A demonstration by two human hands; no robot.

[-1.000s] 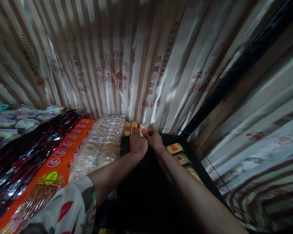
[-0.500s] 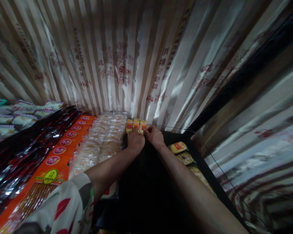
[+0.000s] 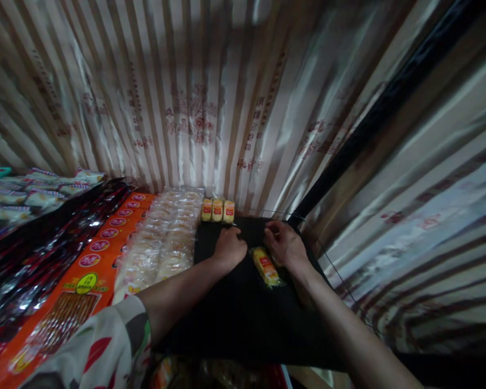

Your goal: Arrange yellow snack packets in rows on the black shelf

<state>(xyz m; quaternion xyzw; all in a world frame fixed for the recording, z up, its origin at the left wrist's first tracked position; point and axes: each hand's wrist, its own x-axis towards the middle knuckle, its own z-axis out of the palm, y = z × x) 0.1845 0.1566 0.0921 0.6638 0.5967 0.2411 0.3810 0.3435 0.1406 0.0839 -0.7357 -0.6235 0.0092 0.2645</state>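
right hand [image 3: 285, 246] looks curled on the packet [image 3: 266, 266], mid-frame, it's dim; left hand [image 3: 229, 248] loosely fisted. sloppy grip could knock the row [image 3: 217, 210] above.

Yellow packet [image 3: 265, 266] label too small to read; orange box [image 3: 89, 260] cut off by bottom edge.

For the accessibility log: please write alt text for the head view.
Two bare hands rest on a black shelf: the left hand lies curled, the right hand beside a loose yellow packet. Behind stand three yellow packets in a row against a striped curtain.
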